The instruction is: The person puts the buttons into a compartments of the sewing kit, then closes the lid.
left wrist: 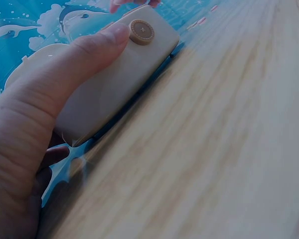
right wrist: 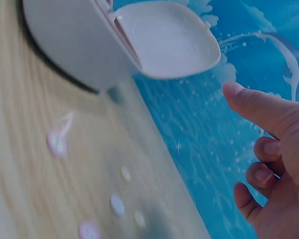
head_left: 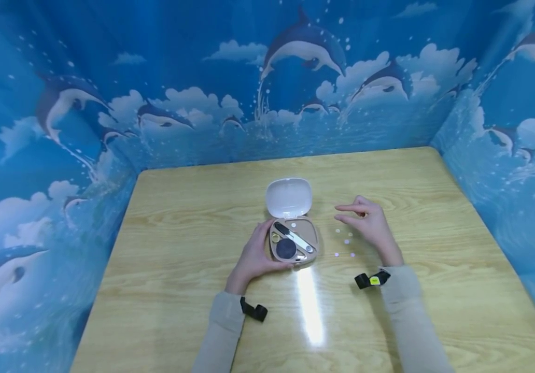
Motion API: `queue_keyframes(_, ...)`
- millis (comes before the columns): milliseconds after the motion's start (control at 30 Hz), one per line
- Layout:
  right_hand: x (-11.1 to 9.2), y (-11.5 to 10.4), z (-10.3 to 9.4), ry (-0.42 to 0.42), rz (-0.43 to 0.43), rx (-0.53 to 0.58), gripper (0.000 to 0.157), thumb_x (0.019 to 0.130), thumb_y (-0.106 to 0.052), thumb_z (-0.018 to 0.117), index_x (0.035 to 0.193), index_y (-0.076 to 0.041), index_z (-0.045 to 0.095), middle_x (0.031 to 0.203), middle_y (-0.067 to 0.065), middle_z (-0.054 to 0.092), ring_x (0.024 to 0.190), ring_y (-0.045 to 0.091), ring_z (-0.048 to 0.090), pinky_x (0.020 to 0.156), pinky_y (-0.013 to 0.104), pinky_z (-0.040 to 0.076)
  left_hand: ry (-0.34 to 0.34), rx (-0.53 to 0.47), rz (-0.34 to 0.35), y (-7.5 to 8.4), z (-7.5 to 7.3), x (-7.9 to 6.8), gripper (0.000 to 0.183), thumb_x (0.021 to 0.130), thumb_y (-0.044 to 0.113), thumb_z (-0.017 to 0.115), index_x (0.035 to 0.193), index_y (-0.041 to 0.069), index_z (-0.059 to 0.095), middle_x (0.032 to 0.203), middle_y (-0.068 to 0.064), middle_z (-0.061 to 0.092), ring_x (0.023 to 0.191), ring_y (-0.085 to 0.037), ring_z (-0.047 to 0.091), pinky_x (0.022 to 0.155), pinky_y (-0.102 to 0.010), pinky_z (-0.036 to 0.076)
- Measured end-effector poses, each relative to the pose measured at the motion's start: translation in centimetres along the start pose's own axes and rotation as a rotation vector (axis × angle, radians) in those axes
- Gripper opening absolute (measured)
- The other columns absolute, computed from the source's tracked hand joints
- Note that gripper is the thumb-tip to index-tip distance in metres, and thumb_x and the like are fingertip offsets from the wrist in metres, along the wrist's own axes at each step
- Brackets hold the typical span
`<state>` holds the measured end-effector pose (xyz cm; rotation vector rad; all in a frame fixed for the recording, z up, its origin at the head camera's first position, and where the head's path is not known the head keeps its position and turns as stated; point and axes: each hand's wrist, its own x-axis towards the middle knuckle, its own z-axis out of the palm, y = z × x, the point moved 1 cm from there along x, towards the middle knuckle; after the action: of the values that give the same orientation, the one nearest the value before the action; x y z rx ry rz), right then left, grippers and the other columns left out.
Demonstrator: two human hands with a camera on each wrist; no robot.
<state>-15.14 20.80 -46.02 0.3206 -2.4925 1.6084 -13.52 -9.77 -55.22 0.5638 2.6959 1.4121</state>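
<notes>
An open sewing box (head_left: pixel 318 235) stands on the table with its white lid (head_left: pixel 288 197) tipped back. My left hand (head_left: pixel 257 254) grips its left side, the thumb (left wrist: pixel 84 57) along the front wall by a round tan button-shaped clasp (left wrist: pixel 141 32). Inside lie a long black-and-silver tool (head_left: pixel 300 242), a dark round disc (head_left: pixel 286 249), a gold ring-like piece (head_left: pixel 275 238) and a small white piece (head_left: pixel 293 225). To the right of the box, my right hand (head_left: pixel 367 223) hovers with thumb and forefinger apart, nothing visible between them. Several small pale buttons (right wrist: pixel 117 204) lie below it.
The wood-grain table (head_left: pixel 179 223) is bordered at the back and sides by a blue dolphin-print curtain (head_left: pixel 179 103). Black straps with small devices sit on both wrists. A bright light reflection (head_left: pixel 310 305) falls on the tabletop in front of the box.
</notes>
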Motion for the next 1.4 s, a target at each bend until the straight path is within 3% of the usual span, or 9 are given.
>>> queue_keyframes(200, -0.5, 4.4, -0.9, 0.015, 0.039, -0.059, 0.027, 0.079, -0.014, 0.084, 0.104, -0.007, 0.078, 0.073, 0.004, 0.035, 0.069, 0.016, 0.032, 0.057, 0.028, 0.031, -0.006, 0.001, -0.009, -0.1, 0.0, 0.1, 0.13, 0.047, 0.057, 0.095, 0.155, 0.033, 0.027, 0.152, 0.007, 0.037, 0.14, -0.017, 0.035, 0.116, -0.049, 0.029)
queue_keyframes(533, -2.6, 6.7, -2.1, -0.02, 0.084, -0.149, 0.026, 0.082, -0.019, 0.082, 0.105, -0.007, 0.078, 0.074, 0.009, 0.037, 0.069, 0.016, 0.032, 0.057, 0.03, 0.03, -0.016, -0.017, -0.004, -0.1, 0.1, 0.0, 0.128, 0.048, 0.057, 0.095, 0.155, 0.031, 0.028, 0.151, 0.008, 0.038, 0.14, -0.014, 0.036, 0.117, -0.045, 0.029)
queue_keyframes(900, -3.6, 9.4, -2.2, -0.007, 0.123, -0.146, 0.027, 0.079, -0.021, 0.085, 0.102, -0.009, 0.079, 0.074, 0.006, 0.04, 0.07, 0.016, 0.035, 0.057, 0.028, 0.033, -0.007, -0.007, 0.012, 0.0, 0.0, 0.1, 0.128, 0.049, 0.058, 0.094, 0.155, 0.027, 0.029, 0.154, 0.004, 0.038, 0.143, -0.021, 0.033, 0.119, -0.049, 0.024)
queue_keyframes(1400, -3.9, 10.4, -1.4, -0.041, 0.043, -0.179, 0.023, 0.079, -0.017, 0.085, 0.099, -0.009, 0.079, 0.071, 0.004, 0.04, 0.068, 0.013, 0.036, 0.056, 0.027, 0.033, -0.008, 0.009, -0.002, -0.2, 0.0, 0.0, 0.129, 0.049, 0.059, 0.093, 0.155, 0.028, 0.028, 0.155, 0.005, 0.036, 0.144, -0.02, 0.031, 0.119, -0.048, 0.023)
